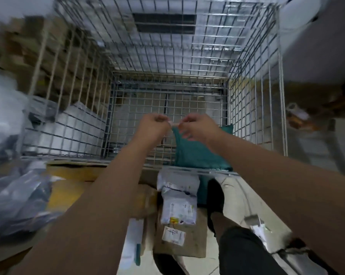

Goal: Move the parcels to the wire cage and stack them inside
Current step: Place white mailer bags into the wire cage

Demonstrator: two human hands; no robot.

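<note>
Both my arms reach over the near rim of the wire cage (187, 171). My left hand (152, 124) and my right hand (195, 126) are close together, fingers curled, pinching the top edge of a teal soft parcel (199, 153). The parcel hangs down inside the cage at its front right corner, its lower edge near the cage's near rim. The cage floor behind it shows bare mesh. The image is motion-blurred.
Outside the cage, at my feet, lie a white mailer bag (177, 203), a brown flat parcel with a label (179, 235) and a yellow carton (68, 187). Grey plastic bags (14, 201) pile up at left. Cardboard boxes (48, 62) stand behind the cage's left wall.
</note>
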